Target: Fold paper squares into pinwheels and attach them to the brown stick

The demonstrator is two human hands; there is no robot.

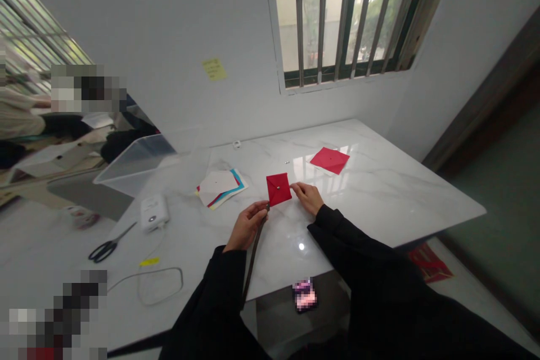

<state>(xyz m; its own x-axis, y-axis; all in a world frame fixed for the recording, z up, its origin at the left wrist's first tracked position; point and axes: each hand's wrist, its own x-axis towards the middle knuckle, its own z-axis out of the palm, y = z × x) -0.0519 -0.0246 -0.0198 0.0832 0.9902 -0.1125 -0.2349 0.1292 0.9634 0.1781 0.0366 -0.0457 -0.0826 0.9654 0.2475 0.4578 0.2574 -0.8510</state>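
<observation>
At the far left of the white marble-patterned counter (379,191) lies a pair of black-handled scissors (108,246), and just beside it sits a small white boxy device (154,212) whose thin white cable (162,284) loops toward the near edge, passing a small yellow tag (149,261). Behind the device stands a clear plastic storage bin (135,164). Farther right, a loose stack of paper sheets (220,188), white on top with blue, red and yellow edges showing beneath, rests flat on the counter.

The person's left hand (247,228), in a black sleeve, has its grip pinched on the lower left corner of a small red folded paper square (279,189) with a tiny metal stud at its middle. A dark, narrow strap (254,256) runs from that same hand down toward the person's body; whether the fingers clamp it too cannot be told. The red square is held tilted, just above the counter, between the two hands. The right hand (307,197) touches the square's right corner with its fingertips, its grip lightly closed on that edge.

Well apart to the right, nearer the wall, a second red folded paper piece (329,160) lies flat on the counter. On the wall above hangs a yellow sticky note (214,68), beside a barred window (350,17).
</observation>
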